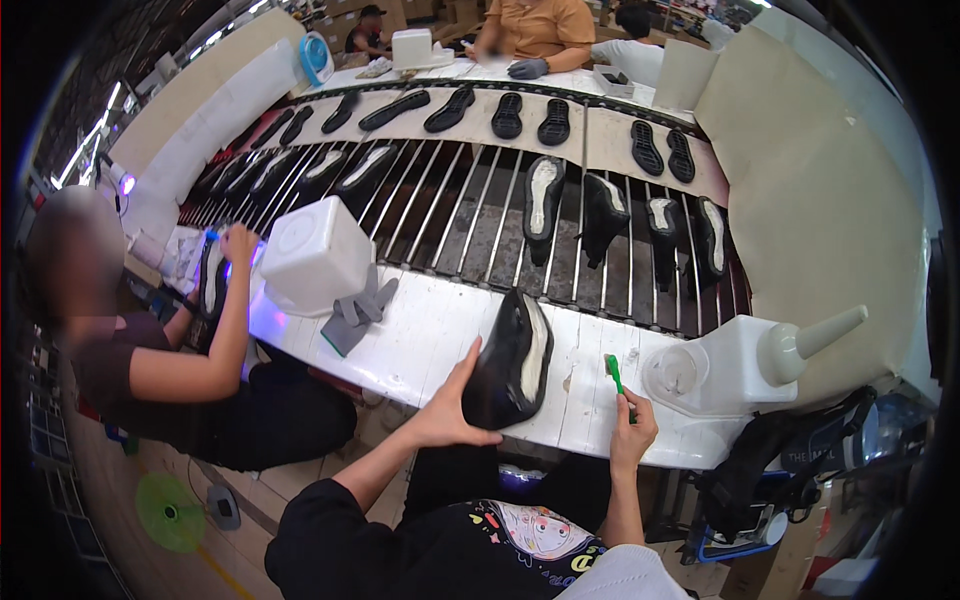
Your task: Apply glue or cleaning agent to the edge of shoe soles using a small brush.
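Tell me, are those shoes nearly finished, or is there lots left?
Seemingly done: the shoe uppers farther back look shaped, pale undersides showing. In hand: the left hand holds one black upper, and the right hand holds a green brush apart from it. Probably left: joining, since the black outsoles lie separately. I can't tell whether this one has been brushed.

The black shirt [420,555] bears a colourful cartoon print [540,528] — dark trousers [440,482] below.

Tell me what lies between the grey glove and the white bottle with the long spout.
In the head view, the black shoe held by the left hand, then the green brush in the right hand.
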`<act>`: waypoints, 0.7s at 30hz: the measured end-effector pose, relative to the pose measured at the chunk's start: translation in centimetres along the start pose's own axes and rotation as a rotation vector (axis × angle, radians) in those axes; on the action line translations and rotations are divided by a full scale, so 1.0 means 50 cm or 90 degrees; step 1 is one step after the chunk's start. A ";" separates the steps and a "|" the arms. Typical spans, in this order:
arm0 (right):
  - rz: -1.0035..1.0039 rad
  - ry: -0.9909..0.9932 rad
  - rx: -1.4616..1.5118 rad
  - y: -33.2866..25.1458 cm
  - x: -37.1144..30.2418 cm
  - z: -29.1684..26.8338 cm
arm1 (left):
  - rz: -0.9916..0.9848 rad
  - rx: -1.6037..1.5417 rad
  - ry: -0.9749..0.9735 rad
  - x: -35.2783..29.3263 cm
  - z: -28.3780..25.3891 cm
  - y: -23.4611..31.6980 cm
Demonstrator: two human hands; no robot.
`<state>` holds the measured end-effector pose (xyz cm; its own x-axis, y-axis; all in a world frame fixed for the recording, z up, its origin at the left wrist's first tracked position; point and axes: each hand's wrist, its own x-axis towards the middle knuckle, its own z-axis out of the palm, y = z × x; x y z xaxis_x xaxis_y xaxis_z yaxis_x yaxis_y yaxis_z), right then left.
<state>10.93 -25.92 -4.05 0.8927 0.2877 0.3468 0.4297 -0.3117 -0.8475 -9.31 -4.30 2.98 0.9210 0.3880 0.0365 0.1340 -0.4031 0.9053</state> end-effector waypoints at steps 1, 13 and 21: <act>0.016 -0.002 -0.007 -0.001 -0.001 0.000 | -0.049 -0.148 0.010 0.004 -0.008 -0.008; 0.063 -0.001 -0.048 0.003 -0.009 -0.020 | 0.057 -0.496 0.237 0.267 -0.146 -0.080; 0.053 -0.050 0.012 0.012 -0.008 0.020 | -0.065 -0.048 0.595 0.429 -0.316 -0.204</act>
<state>10.68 -25.33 -5.10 0.9112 0.3323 0.2434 0.3518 -0.3206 -0.8795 3.28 21.20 1.22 0.2356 0.9390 0.2504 0.1430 -0.2883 0.9468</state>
